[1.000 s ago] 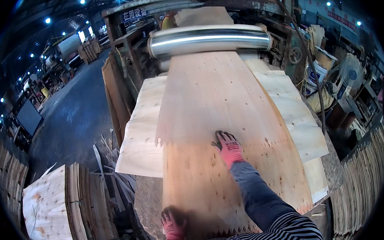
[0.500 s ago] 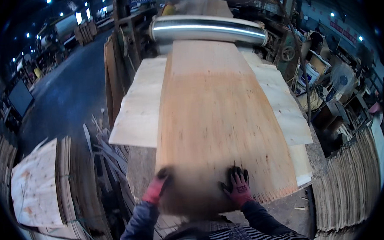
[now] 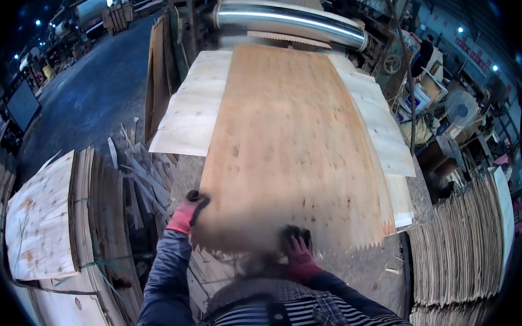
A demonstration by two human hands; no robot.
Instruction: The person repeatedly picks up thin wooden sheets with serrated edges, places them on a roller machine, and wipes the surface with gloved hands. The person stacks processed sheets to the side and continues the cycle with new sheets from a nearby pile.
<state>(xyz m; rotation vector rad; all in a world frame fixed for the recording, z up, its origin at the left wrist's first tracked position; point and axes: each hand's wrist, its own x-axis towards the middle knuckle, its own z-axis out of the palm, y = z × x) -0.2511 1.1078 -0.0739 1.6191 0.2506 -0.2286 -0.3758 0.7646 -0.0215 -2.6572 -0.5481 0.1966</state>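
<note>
A large orange-brown wood veneer sheet (image 3: 289,144) with a jagged near edge lies lengthwise in front of me. My left hand (image 3: 188,212), in a pink and black glove, is closed on the sheet's near left border, the fingers curled over it. Flat on the sheet near its front edge rests my right hand (image 3: 299,252), gloved alike, its fingers stretched out. Beyond the sheet's far end runs a shiny metal roller (image 3: 292,22). The jagged tail of another sheet (image 3: 289,39) shows just under the roller.
Paler veneer sheets (image 3: 190,105) lie beneath on both sides. Stacked veneer (image 3: 43,224) stands at left, with wood scraps (image 3: 147,186) beside it. Another tall stack (image 3: 457,247) is at right. A fan (image 3: 462,110) and a handwheel (image 3: 391,63) are farther right.
The farther sheet has gone in under the roller until only its tail shows. My left hand has shifted to the near sheet's side; my right hand has come closer to my body.
</note>
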